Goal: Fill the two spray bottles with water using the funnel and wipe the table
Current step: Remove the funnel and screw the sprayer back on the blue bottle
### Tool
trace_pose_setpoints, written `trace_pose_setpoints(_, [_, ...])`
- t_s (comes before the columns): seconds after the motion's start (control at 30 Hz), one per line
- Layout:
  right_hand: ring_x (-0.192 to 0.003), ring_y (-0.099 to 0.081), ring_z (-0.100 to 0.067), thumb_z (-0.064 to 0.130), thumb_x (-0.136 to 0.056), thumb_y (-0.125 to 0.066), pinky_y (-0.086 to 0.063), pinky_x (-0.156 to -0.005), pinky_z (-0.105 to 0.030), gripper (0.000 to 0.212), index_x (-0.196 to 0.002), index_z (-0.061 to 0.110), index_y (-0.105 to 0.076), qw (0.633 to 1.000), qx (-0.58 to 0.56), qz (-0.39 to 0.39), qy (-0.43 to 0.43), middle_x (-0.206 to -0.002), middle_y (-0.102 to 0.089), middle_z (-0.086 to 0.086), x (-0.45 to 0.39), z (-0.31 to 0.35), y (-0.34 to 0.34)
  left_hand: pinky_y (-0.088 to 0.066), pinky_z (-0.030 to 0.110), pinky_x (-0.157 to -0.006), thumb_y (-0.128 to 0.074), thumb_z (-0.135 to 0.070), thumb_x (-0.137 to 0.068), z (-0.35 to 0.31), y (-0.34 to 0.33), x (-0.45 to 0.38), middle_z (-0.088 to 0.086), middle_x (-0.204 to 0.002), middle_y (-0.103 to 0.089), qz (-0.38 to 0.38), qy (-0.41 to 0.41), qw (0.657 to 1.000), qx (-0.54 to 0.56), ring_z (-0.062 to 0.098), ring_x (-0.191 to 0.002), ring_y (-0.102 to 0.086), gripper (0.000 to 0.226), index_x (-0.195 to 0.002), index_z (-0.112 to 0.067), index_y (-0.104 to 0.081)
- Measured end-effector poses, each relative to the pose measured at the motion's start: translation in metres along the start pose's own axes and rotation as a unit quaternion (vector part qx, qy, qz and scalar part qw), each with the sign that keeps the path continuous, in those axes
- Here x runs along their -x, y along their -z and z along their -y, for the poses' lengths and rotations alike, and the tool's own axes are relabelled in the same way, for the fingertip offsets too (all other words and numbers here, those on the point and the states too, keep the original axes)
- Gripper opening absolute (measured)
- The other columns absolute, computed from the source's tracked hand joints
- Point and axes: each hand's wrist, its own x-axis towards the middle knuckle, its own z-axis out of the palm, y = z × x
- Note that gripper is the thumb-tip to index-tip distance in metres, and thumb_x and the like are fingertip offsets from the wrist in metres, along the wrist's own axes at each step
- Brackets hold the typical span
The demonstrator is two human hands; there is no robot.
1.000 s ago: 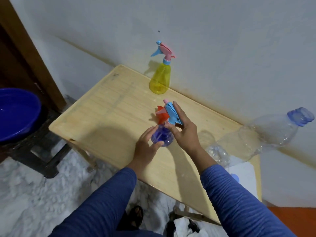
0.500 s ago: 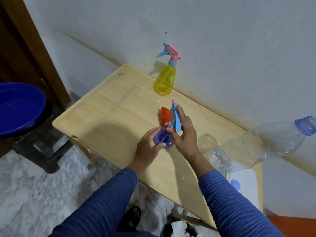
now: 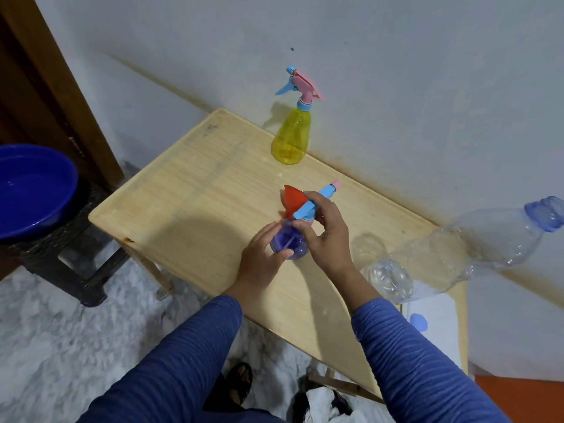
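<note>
A purple spray bottle (image 3: 288, 242) stands at the middle of the wooden table (image 3: 195, 209). My left hand (image 3: 262, 261) grips its body from the left. My right hand (image 3: 326, 236) pinches its blue spray head (image 3: 314, 203) at the bottle's neck; the nozzle points to the upper right. A red funnel (image 3: 293, 198) lies on the table just behind the purple bottle, partly hidden by the spray head. A yellow spray bottle (image 3: 291, 138) with a pink and blue head stands upright at the table's far edge, against the wall.
A large clear plastic water bottle (image 3: 457, 261) with a blue cap lies at the table's right end, over a white cloth or sheet (image 3: 433, 325). A blue basin (image 3: 30, 190) sits on a dark stool to the left. The wall runs along the table's far side.
The blue spray head has turned in my right hand, its nozzle swinging from pointing up and away to pointing upper right. My left hand stays on the purple bottle.
</note>
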Motion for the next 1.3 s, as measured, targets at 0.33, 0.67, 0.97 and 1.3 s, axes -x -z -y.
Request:
trace_pose_setpoints(0.33, [-0.105, -0.054, 0.009, 0.012, -0.093, -0.055, -0.046, -0.088, -0.012, 0.043, -0.127, 0.038, -0.047, 1.000, 0.011, 0.019, -0.001, -0.116, -0.052, 0.029, 0.008, 0.000, 0.005, -0.036, 0.008, -0.081, -0.060, -0.036, -0.071, -0.005, 0.002, 0.004, -0.016, -0.131, -0.053, -0.012, 0.011, 1.000, 0.016, 0.003, -0.113, -0.051, 0.060, -0.130, -0.033, -0.049])
trace_pose_setpoints(0.67, [-0.107, -0.049, 0.008, 0.015, -0.091, -0.056, -0.036, -0.090, -0.003, 0.046, -0.126, 0.042, -0.043, 1.000, 0.007, 0.019, -0.005, -0.118, -0.050, 0.023, 0.004, 0.012, -0.002, -0.043, 0.018, -0.088, -0.059, -0.036, -0.068, -0.007, 0.003, 0.003, -0.018, -0.132, -0.051, -0.009, 0.010, 1.000, 0.016, 0.002, -0.115, -0.050, 0.060, -0.128, -0.037, -0.050])
trace_pose_setpoints(0.97, [-0.093, -0.045, 0.014, 0.006, -0.082, -0.068, -0.036, -0.079, -0.001, 0.045, -0.115, 0.032, -0.053, 0.996, 0.016, -0.084, -0.017, -0.103, -0.052, -0.012, 0.007, 0.007, -0.018, -0.043, 0.020, -0.087, -0.060, -0.037, -0.068, -0.005, 0.001, 0.002, -0.015, -0.129, -0.054, -0.015, 0.011, 1.000, -0.007, 0.005, -0.114, -0.052, 0.060, -0.127, -0.033, -0.051])
trace_pose_setpoints(1.3, [-0.095, -0.044, 0.012, 0.007, -0.088, -0.060, -0.036, -0.083, -0.002, 0.040, -0.120, 0.030, -0.055, 0.994, 0.028, -0.106, -0.007, -0.104, -0.051, -0.001, 0.013, 0.005, -0.021, -0.038, 0.016, -0.090, -0.066, -0.029, -0.078, -0.005, 0.001, 0.002, -0.013, -0.138, -0.048, -0.021, 0.003, 1.000, -0.011, 0.006, -0.121, -0.048, 0.058, -0.133, -0.032, -0.048])
